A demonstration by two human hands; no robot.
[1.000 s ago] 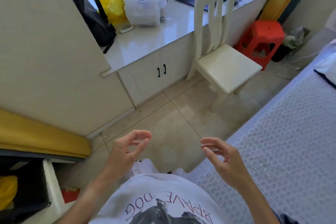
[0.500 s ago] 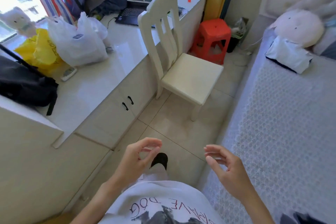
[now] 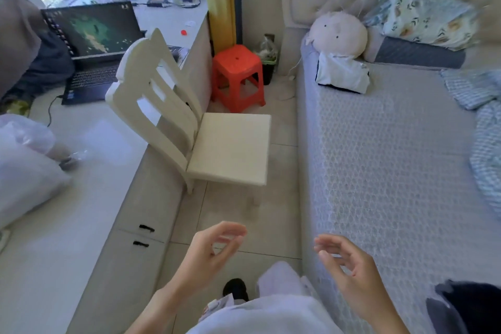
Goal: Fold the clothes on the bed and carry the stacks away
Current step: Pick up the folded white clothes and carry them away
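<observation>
Both my hands hover empty in front of my chest, over the aisle beside the bed point(image 3: 385, 160). My left hand point(image 3: 211, 255) has loosely curled fingers and holds nothing. My right hand point(image 3: 349, 271) is relaxed too, just above the bed's near edge. A folded white garment point(image 3: 342, 73) lies near the head of the bed. Blue-and-white striped cloth point(image 3: 485, 127) is heaped along the bed's right side. A dark garment point(image 3: 469, 306) shows at the bottom right corner.
A cream chair point(image 3: 230, 146) stands in the narrow aisle, with a red stool point(image 3: 238, 73) behind it. A long counter point(image 3: 54, 225) on the left carries a laptop point(image 3: 92, 43) and plastic bags point(image 3: 24, 165). A round plush point(image 3: 338, 35) and pillows point(image 3: 423, 16) sit by the headboard.
My view has swung right, from the counter and floor toward the bed and headboard. Both hands stay raised and empty in much the same pose.
</observation>
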